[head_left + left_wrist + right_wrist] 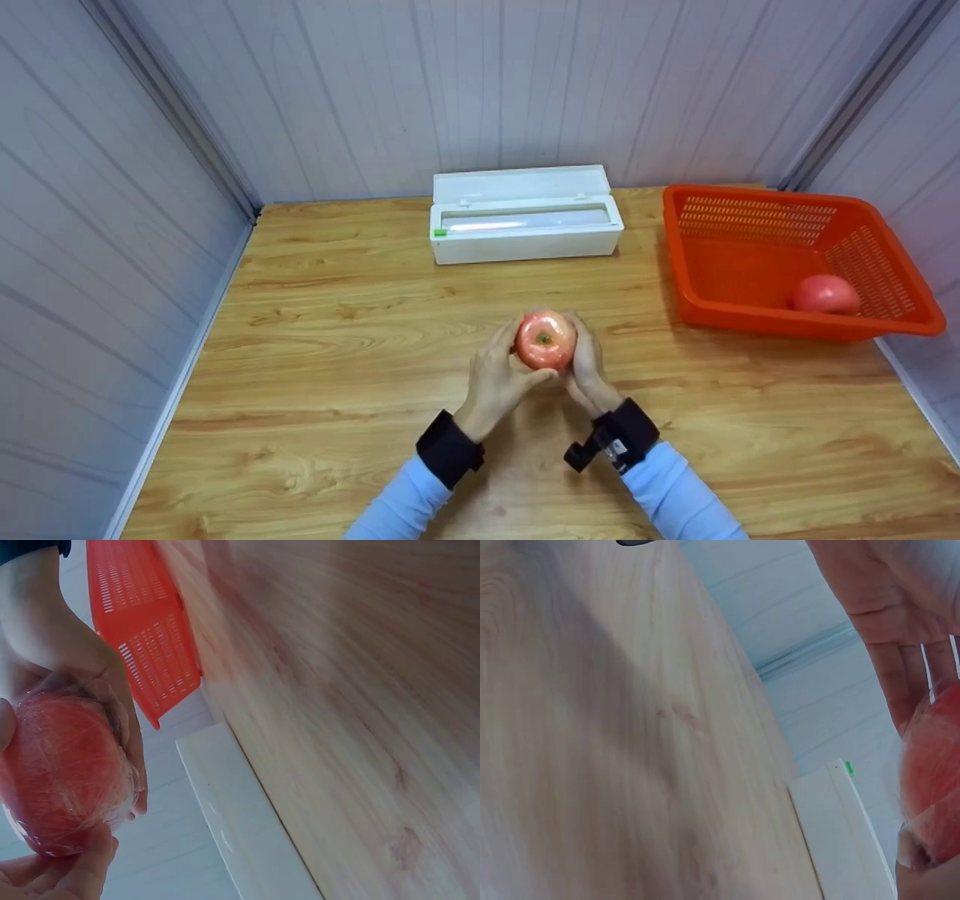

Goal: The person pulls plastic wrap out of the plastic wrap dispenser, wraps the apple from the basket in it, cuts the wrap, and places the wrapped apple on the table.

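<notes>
Between my two hands, above the table, is a red apple (546,340) covered in clear, wrinkled cling film (75,757). My left hand (495,379) holds the apple from the left, its thumb along the near side and its fingers at the far left side. From the right, my right hand (589,367) cups the apple against its palm, and its fingers reach behind the fruit in the left wrist view. The right wrist view shows only part of the apple (934,765) at its edge, with the left hand's fingers (904,679) touching it.
A white cling film dispenser (525,244) with its lid (521,185) raised stands at the back of the wooden table (337,360). At the right is an orange plastic basket (679,262) holding another red apple (826,294). Panelled walls (480,90) enclose the table.
</notes>
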`<state>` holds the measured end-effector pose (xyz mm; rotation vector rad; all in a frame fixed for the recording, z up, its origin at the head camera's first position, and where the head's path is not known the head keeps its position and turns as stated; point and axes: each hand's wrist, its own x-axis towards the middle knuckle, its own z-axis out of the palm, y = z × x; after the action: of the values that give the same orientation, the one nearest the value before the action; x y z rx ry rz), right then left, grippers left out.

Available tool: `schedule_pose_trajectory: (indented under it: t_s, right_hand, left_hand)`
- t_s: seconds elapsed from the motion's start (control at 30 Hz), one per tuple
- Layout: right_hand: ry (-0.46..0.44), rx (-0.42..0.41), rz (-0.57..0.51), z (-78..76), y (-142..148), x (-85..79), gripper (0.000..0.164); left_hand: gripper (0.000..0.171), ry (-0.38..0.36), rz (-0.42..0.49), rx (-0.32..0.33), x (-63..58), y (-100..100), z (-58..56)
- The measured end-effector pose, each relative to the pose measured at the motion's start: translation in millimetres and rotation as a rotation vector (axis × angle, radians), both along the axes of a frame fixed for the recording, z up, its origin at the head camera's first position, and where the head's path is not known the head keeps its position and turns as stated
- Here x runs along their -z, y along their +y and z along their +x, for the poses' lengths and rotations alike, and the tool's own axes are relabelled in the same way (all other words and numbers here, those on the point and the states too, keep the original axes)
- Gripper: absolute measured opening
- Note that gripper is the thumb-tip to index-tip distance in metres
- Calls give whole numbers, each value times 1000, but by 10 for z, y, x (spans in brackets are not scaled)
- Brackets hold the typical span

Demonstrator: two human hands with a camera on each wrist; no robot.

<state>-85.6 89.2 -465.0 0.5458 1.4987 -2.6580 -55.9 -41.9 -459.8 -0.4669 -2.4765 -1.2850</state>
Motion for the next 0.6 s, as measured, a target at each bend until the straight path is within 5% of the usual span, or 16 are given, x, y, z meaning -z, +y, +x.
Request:
schedule_pose_trajectory:
  t_s: [0.4,0.6]
  right_hand:
    - [-41,16,22,-13,-20,32,21]
    - [-56,-76,96,-22,-42,21,23]
  left_hand:
    - [90,-23,-21,10,31,3,-5]
    - [85,13,-30,-18,5,-77,-22]
